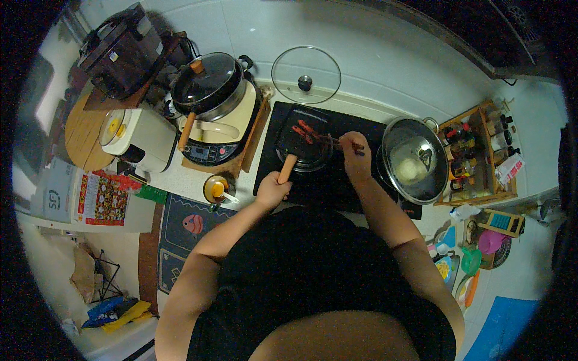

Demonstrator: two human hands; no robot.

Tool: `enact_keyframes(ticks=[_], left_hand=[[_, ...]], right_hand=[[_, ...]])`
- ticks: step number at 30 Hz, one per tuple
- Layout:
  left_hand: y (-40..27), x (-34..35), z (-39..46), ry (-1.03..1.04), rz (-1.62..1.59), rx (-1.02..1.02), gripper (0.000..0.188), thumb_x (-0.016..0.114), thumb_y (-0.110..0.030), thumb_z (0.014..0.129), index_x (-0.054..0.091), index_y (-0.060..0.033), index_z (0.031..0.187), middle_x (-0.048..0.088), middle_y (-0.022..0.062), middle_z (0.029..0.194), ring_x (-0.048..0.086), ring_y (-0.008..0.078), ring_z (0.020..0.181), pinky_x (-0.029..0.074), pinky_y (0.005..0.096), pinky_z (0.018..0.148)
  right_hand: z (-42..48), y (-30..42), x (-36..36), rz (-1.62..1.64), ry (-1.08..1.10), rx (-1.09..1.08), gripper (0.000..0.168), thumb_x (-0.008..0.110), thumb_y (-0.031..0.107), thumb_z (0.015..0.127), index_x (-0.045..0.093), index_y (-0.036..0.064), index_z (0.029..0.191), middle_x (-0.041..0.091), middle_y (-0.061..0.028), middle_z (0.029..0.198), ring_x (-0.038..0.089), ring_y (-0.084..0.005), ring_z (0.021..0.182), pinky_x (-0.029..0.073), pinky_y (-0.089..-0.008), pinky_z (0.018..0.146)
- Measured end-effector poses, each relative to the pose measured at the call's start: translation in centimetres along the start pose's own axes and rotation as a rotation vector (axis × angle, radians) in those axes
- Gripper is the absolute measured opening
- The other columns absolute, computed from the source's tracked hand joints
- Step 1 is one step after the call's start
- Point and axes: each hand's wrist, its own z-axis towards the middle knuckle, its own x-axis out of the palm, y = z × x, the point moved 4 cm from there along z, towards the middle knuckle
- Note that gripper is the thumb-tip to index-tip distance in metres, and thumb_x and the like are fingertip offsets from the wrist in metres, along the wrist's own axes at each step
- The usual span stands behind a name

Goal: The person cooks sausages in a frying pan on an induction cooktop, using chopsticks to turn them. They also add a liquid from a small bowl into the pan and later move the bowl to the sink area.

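Observation:
A small dark rectangular frying pan (295,143) sits on the black cooktop (350,192). My left hand (272,192) is closed around its wooden handle (287,168). Several reddish strips of food (303,131), perhaps sausage or meat, lie in the pan. What looks like a pair of chopsticks (333,139) is in my right hand (355,151), just right of the pan, with the thin ends reaching to the strips. Whether those ends pinch a strip is too dark to tell.
A steel pan with a glass lid (414,173) stands at right, beside a wooden rack (487,131) of bottles. Another glass lid (327,81) leans on the back wall. Leftward are a lidded pan (221,101) on an appliance and a small bowl with a spoon (211,180).

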Motion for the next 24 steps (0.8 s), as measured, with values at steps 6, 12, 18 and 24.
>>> enact_keyframes(ticks=[6,12,18,24], left_hand=[[0.3,0.0,0.2,0.011,-0.031,-0.008,0.02,0.062,-0.013,0.079,0.051,0.0004,0.089,0.055,0.0057,0.067,0.055,0.013,0.055,0.047,0.0271,0.05],[0.5,0.0,0.3,0.011,-0.038,0.001,0.019,0.062,-0.012,0.079,0.051,0.0001,0.088,0.055,0.0057,0.067,0.055,0.0132,0.056,0.047,0.0274,0.05],[-0.3,-0.2,-0.2,0.008,0.017,-0.01,0.018,0.061,-0.011,0.078,0.051,-0.0003,0.089,0.055,0.0059,0.067,0.054,0.0135,0.055,0.047,0.0274,0.05],[-0.2,-0.3,-0.3,-0.011,-0.003,0.03,0.018,0.063,-0.012,0.079,0.051,-0.0008,0.087,0.055,0.0042,0.063,0.053,0.0122,0.051,0.044,0.0274,0.048]], right_hand=[[-0.2,1.6,0.8,-0.117,0.078,-0.194,0.006,0.061,0.001,0.08,0.057,0.005,0.082,0.054,-0.0058,0.084,0.053,-0.0166,0.075,0.043,-0.026,0.066],[0.2,1.9,0.4,-0.079,0.031,-0.152,0.003,0.061,0.003,0.081,0.057,0.003,0.082,0.054,-0.0065,0.084,0.053,-0.0169,0.076,0.044,-0.027,0.067],[1.2,0.6,-0.7,-0.1,-0.053,-0.06,0.007,0.06,0.007,0.083,0.057,0.002,0.082,0.054,-0.0074,0.086,0.053,-0.0156,0.078,0.043,-0.0273,0.071],[0.8,-1.1,-0.8,0.009,-0.121,0.05,0.01,0.059,0.011,0.085,0.057,0.002,0.082,0.055,-0.005,0.087,0.053,-0.0133,0.078,0.043,-0.0268,0.073]])
